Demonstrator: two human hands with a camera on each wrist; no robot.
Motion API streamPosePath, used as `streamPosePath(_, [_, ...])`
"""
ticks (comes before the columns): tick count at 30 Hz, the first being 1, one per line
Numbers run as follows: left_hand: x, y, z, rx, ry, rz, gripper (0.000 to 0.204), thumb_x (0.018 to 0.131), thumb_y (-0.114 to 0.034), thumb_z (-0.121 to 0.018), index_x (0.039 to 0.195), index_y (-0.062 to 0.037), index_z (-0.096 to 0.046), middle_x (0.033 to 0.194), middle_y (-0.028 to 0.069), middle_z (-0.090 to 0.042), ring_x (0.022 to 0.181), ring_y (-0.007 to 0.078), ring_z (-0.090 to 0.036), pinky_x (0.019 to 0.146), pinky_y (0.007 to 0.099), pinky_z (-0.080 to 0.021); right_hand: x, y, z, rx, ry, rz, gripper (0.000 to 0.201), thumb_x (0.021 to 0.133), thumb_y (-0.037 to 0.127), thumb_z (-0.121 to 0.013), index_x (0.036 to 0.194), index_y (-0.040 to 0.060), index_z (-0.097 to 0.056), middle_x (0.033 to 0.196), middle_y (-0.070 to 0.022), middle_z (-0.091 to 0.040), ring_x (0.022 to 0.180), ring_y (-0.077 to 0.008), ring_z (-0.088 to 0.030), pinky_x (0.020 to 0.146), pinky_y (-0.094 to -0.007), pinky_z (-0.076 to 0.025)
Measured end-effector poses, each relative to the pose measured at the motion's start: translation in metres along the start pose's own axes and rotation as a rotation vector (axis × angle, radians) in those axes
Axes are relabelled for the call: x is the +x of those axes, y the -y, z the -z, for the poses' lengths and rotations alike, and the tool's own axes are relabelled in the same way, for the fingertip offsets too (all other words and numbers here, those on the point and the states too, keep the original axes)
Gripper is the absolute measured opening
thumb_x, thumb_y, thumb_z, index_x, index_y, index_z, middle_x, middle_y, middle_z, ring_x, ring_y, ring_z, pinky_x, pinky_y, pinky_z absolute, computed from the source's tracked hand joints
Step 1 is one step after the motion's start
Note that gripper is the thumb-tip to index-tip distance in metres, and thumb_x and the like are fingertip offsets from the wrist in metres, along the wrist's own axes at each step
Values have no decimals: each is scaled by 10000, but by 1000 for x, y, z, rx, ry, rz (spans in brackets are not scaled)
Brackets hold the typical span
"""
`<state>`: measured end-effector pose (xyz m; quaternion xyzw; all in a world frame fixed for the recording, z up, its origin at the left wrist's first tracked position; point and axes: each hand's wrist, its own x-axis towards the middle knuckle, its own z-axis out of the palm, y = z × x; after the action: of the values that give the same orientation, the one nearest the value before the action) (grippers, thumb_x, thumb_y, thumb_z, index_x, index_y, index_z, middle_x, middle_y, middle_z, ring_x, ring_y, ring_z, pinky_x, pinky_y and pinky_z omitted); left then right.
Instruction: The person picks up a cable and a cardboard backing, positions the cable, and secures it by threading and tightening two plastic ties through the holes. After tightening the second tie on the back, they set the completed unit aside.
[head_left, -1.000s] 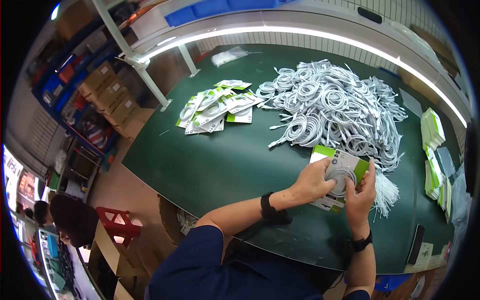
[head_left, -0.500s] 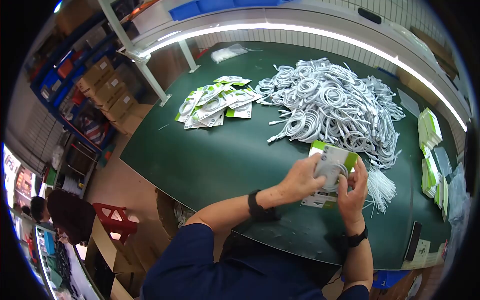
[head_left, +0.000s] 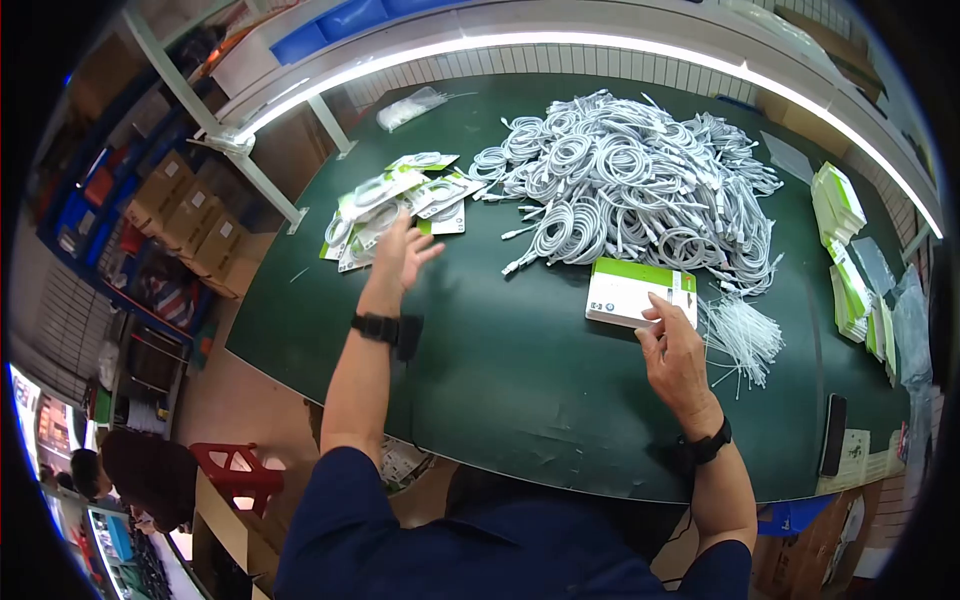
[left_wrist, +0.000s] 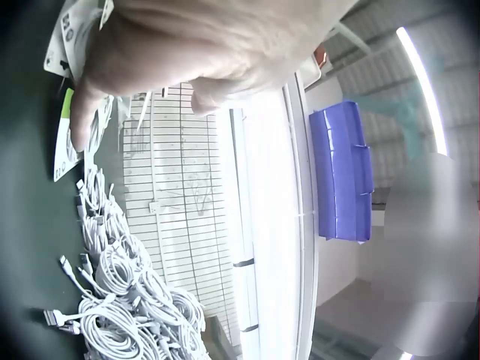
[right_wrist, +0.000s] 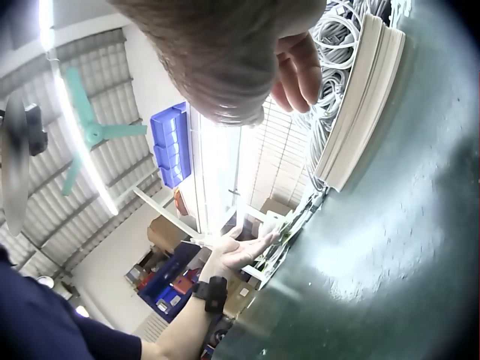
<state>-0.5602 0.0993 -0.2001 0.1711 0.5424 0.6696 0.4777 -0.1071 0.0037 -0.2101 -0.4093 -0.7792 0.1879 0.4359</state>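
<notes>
My left hand [head_left: 408,248] is stretched out to the far left with its fingers spread, holding nothing, just short of a heap of packaged cables on green-and-white cards [head_left: 385,200]. My right hand [head_left: 668,335] rests its fingertips on the near edge of a stack of green-and-white cards [head_left: 638,290] lying flat on the dark green table [head_left: 500,340]. In the right wrist view those fingers [right_wrist: 298,69] hang over the stack of cards [right_wrist: 360,105], and the left hand [right_wrist: 241,253] shows beyond. The left wrist view shows the left hand [left_wrist: 195,45] above the packaged cards [left_wrist: 69,142].
A big pile of coiled white cables [head_left: 630,180] fills the far middle of the table. White cable ties [head_left: 742,335] lie right of the card stack. More green cards [head_left: 840,205] stand at the right edge, a dark phone [head_left: 832,435] near the front right corner.
Both hands were pressing a coiled cable onto a card on the stack. Now the left hand has swung out to the packaged heap and holds nothing; the right hand stays at the stack.
</notes>
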Motion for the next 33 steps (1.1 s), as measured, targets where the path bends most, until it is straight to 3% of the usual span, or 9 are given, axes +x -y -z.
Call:
streamPosePath(3, [-21, 27, -6, 203, 381, 37, 598, 1049, -276, -659, 1498, 48, -433, 1337, 230, -643, 1146, 297, -684, 944, 429, -609, -2, -1, -2, -13, 62, -35, 424, 913, 15, -738, 1318, 15, -610, 1010, -152, -685, 790, -301, -694, 709, -402, -567])
streamPosePath(6, [-22, 42, -33, 428, 535, -97, 461, 1029, -224, -686, 1400, 26, -572, 1260, 184, -688, 1076, 237, -701, 895, 402, -623, -2, -7, -4, -34, 95, 8, 381, 917, 15, -735, 1282, 12, -626, 1013, -151, -689, 794, -316, -701, 703, -407, -565])
streamPosePath(12, [87, 49, -89, 724, 379, -511, 267, 936, -134, -699, 1155, 15, -737, 1040, 134, -768, 873, 184, -731, 784, 359, -630, -1, -1, 0, -99, 113, 50, 302, 909, 21, -741, 1200, 8, -660, 1001, -156, -682, 827, -348, -700, 712, -422, -566])
streamPosePath(15, [130, 32, -116, 1142, 268, -848, 376, 859, -60, -612, 1217, -35, -725, 1165, 210, -749, 983, 348, -740, 904, 443, -584, -3, -5, -2, -121, 110, 67, 287, 888, 20, -753, 1160, 7, -665, 996, -156, -681, 858, -358, -697, 730, -428, -573])
streamPosePath(18, [173, 43, -131, 1319, 243, -944, 459, 860, -34, -584, 1308, -58, -682, 1287, 218, -707, 1152, 418, -680, 992, 488, -544, -1, -4, 0, -156, 130, 79, 287, 874, 15, -761, 1145, 12, -667, 994, -147, -681, 869, -352, -698, 739, -426, -581])
streamPosePath(22, [195, 49, -144, 1569, 318, -810, 574, 878, -17, -578, 1450, -64, -561, 1387, 232, -647, 1312, 440, -587, 1077, 524, -501, -1, 1, 3, -202, 157, 96, 286, 860, 11, -772, 1128, 25, -675, 993, -129, -678, 880, -330, -702, 739, -416, -590])
streamPosePath(24, [198, 53, -144, 1634, 328, -881, 647, 822, -51, -709, 1451, -58, -558, 1366, 235, -654, 1314, 449, -582, 1058, 513, -525, 1, 0, 4, -205, 163, 98, 285, 853, 19, -781, 1122, 31, -686, 997, -116, -677, 887, -310, -702, 738, -401, -594])
streamPosePath(29, [174, 46, -155, 1845, 312, -768, 426, 775, -89, -762, 1201, -104, -761, 1177, 206, -746, 1190, 421, -674, 968, 504, -570, -1, -1, 4, -208, 182, 105, 279, 855, 30, -782, 1120, 28, -697, 1001, -108, -679, 902, -294, -700, 740, -392, -594])
streamPosePath(33, [172, 49, -162, 1531, 215, -798, 296, 822, -274, -766, 1041, -80, -812, 1048, 215, -771, 1016, 414, -734, 895, 490, -573, -2, 1, 4, -217, 196, 123, 267, 863, 42, -777, 1118, 29, -699, 1002, -106, -679, 907, -290, -698, 739, -394, -590])
